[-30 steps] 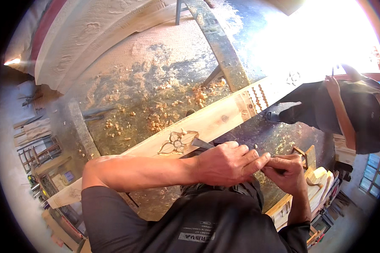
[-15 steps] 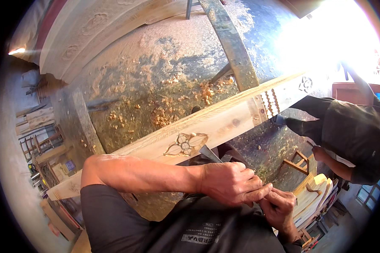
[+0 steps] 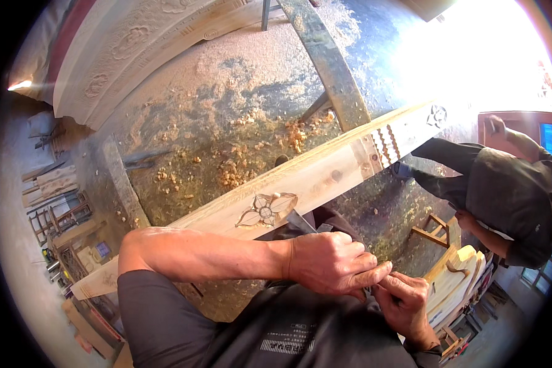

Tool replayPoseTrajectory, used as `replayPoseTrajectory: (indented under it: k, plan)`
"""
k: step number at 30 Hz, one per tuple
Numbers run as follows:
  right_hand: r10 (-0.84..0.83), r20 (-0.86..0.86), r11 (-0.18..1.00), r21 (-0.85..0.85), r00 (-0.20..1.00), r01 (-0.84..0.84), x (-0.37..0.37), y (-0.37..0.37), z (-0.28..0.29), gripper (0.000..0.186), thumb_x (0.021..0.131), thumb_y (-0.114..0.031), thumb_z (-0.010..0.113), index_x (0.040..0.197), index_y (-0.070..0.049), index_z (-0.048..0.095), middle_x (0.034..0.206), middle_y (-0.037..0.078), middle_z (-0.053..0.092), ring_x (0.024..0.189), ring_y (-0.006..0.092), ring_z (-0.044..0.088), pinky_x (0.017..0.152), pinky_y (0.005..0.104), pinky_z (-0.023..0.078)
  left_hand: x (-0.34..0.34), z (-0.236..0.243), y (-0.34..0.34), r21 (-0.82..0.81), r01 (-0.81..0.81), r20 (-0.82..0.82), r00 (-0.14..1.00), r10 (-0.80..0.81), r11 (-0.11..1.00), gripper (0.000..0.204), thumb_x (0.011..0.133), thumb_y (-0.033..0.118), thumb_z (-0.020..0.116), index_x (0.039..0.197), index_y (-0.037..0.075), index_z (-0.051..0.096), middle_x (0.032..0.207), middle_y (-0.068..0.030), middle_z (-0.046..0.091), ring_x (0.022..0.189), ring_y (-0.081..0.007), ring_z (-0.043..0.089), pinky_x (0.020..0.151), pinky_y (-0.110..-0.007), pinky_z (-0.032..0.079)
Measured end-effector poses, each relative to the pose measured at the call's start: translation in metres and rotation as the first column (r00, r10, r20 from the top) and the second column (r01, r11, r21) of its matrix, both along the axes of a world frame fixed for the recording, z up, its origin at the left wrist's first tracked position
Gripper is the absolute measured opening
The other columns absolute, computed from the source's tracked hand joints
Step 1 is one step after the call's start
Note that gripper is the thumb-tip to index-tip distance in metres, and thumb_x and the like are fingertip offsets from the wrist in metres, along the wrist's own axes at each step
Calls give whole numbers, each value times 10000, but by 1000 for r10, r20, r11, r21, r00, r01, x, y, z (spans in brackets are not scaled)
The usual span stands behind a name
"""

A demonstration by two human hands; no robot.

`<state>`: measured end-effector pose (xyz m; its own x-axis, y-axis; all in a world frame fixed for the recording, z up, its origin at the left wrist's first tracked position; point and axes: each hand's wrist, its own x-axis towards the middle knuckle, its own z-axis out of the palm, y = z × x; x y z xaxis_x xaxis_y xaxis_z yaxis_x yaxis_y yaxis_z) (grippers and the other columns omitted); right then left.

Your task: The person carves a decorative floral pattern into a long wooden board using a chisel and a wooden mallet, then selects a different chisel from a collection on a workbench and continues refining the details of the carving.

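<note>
A long pale wooden plank runs slantwise across my lap, with a carved flower on it and carved wavy lines and a rosette near its far end. My left hand is closed in a fist just below the flower, and a flat grey carving tool pokes out of it toward the plank. My right hand sits lower right, its fingertips pinched against my left hand's fingertips. What it grips is hidden.
Wood shavings cover the floor behind the plank. A dark beam and a large carved panel lie further back. Another person in dark clothes bends at the right, near a small wooden stool and stacked cut wooden pieces.
Both my hands have dropped lower and stay pressed together. The view has tilted down, and the other person has moved in closer to the plank's far end.
</note>
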<state>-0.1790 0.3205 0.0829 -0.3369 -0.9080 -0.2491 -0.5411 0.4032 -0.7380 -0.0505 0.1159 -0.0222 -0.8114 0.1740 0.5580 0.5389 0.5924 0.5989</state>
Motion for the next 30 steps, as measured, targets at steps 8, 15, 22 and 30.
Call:
replayPoseTrajectory:
  k: [8,15,22,30]
  plan:
    - [-31,-1,997,-69,1000,31,11,2,-17,268,844,66,803,1099,-16,804,772,119,712,597,277,703,533,368,537,1,-1,0,13,-12,45,999,12,1000,634,985,479,711,1378,-16,666,890,-55,679,713,-177,680,577,-319,501]
    - [-73,1,988,-133,997,73,24,19,-34,243,836,62,786,1067,-14,803,759,113,695,579,274,678,526,359,515,2,0,0,-123,-74,-137,989,57,990,557,1045,492,659,1331,17,703,789,10,564,634,-117,576,549,-286,451]
    - [-229,12,970,-80,973,230,57,38,-11,260,836,79,774,1076,-15,806,807,132,745,610,267,710,563,342,548,11,12,8,-155,2,-159,987,-27,988,559,1020,487,670,1275,-9,710,833,3,616,690,-131,588,615,-284,445]
    - [-273,95,960,-34,957,278,87,24,-2,502,848,106,752,1335,-13,779,951,170,807,755,255,785,682,344,620,35,8,-16,56,31,22,999,-32,998,558,921,625,762,965,75,680,815,-24,534,678,-196,551,588,-354,429]
